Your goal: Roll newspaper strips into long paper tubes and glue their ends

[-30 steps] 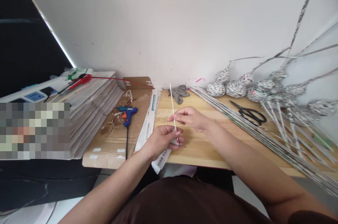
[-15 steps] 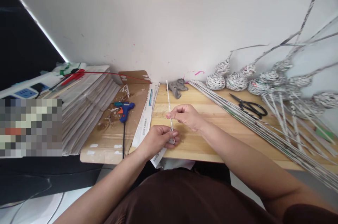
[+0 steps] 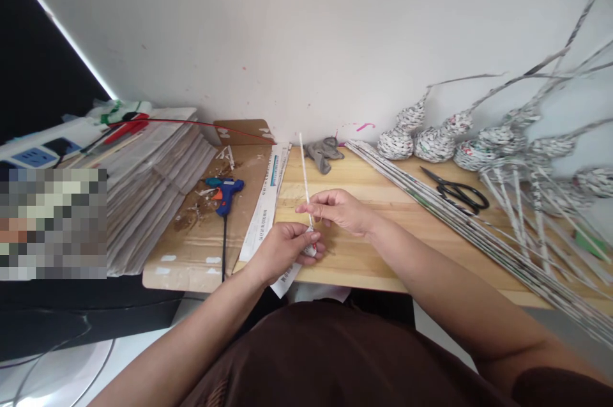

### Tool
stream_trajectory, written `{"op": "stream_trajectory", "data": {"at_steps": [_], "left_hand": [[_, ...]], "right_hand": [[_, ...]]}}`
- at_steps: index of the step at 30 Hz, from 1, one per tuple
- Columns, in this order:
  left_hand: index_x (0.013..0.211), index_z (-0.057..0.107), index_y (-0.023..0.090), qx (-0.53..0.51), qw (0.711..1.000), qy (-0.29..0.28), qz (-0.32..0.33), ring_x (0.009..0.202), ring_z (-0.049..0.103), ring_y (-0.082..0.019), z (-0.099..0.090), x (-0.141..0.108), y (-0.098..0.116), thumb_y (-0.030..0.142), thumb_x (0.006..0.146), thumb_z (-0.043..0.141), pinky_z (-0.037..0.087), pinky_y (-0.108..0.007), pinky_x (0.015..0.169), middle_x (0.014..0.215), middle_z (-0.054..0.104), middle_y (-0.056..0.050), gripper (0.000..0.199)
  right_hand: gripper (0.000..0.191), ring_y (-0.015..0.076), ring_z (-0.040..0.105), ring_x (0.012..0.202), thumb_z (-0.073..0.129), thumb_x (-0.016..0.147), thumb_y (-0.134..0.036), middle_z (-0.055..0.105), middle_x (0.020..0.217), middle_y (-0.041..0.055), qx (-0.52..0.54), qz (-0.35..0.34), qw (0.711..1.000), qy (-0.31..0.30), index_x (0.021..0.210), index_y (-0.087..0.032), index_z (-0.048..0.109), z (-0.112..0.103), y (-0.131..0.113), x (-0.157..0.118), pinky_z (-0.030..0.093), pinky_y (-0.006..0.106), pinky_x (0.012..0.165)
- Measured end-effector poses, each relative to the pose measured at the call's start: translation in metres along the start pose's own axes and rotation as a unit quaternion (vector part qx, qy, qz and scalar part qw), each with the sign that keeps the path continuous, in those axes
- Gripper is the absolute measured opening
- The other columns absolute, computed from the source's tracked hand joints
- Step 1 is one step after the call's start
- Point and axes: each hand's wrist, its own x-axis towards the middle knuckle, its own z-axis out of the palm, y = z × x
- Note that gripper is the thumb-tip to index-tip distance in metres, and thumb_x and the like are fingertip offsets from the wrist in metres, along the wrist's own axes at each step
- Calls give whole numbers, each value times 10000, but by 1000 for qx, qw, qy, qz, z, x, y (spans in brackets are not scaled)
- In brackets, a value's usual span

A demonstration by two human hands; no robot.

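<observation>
My left hand is closed on the lower part of a thin white paper tube, where some printed paper shows between thumb and fingers. Just above it, my right hand pinches the same tube between thumb and fingertips. The tube points up and away from me, its far end standing free. Below and beside my left hand lie newspaper strips along the edge between cardboard and wood.
A blue glue gun lies on cardboard at left, beside stacked paper. Behind the hands is a grey cloth. To the right are long paper tubes, black scissors and several woven paper gourds.
The view has shifted slightly. Both hands keep hold of the tube and stay close together; the paper in my left hand shows a little more.
</observation>
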Motion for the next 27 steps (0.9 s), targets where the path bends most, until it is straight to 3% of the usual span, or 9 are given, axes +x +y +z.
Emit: {"op": "stream_trajectory", "data": {"at_steps": [2, 7, 12, 17, 20, 22, 25, 27], "left_hand": [[809, 693, 107, -3, 1000, 1, -4, 712, 660, -157, 0, 0, 0, 388, 760, 684, 561, -297, 680, 785, 703, -85, 285], [801, 695, 112, 12, 1000, -1, 6, 727, 658, -156, 2, 1, 0, 383, 772, 670, 561, -290, 681, 781, 699, -79, 273], [811, 695, 112, 6, 1000, 6, 3, 722, 665, -160, 3, 0, -2, 387, 769, 673, 563, -295, 680, 794, 704, -84, 279], [822, 697, 113, 16, 1000, 2, -2, 732, 668, -163, 3, 0, -3, 386, 775, 666, 560, -290, 681, 802, 707, -88, 279], [815, 696, 113, 12, 1000, 6, 3, 722, 666, -160, 3, -1, -1, 388, 773, 668, 560, -297, 684, 800, 706, -87, 280], [808, 694, 114, 7, 1000, 7, -1, 720, 665, -159, 3, -1, 0, 388, 762, 679, 561, -303, 691, 801, 707, -87, 278], [836, 695, 117, 5, 1000, 7, -6, 744, 672, -168, 3, -1, 2, 392, 750, 692, 560, -308, 701, 824, 713, -93, 288], [853, 697, 118, 7, 1000, 7, -3, 749, 676, -172, 3, 0, 2, 395, 753, 690, 561, -309, 698, 833, 716, -96, 295]], "right_hand": [[318, 71, 391, 532, 718, 704, -440, 537, 619, -20, 0, 6, 1000, -18, 762, -130, 684, -1, 0, 0, 257, 224, 472], [319, 53, 321, 482, 779, 636, -408, 435, 523, -64, 13, -8, 998, 57, 629, -140, 606, -2, 2, 2, 216, 220, 455], [337, 62, 352, 507, 743, 672, -452, 499, 582, -38, -7, 13, 999, -28, 717, -128, 661, -4, 2, 1, 231, 225, 462], [346, 48, 310, 476, 804, 596, -407, 415, 502, -73, 28, 15, 998, 60, 602, -137, 587, -2, 3, 1, 199, 219, 448], [322, 62, 397, 528, 737, 688, -440, 536, 613, -20, 24, 21, 999, -24, 718, -126, 670, -3, 2, 1, 246, 216, 457], [326, 61, 396, 523, 735, 691, -443, 548, 623, -14, 23, 22, 999, -44, 726, -123, 681, -4, 1, 1, 251, 218, 458], [339, 47, 322, 464, 800, 601, -423, 461, 521, -58, 35, 17, 999, 37, 631, -133, 627, -4, 2, 1, 209, 218, 437], [349, 48, 329, 466, 805, 590, -429, 458, 521, -60, 38, 15, 998, 52, 634, -137, 619, -4, 2, 2, 211, 215, 435]]}}
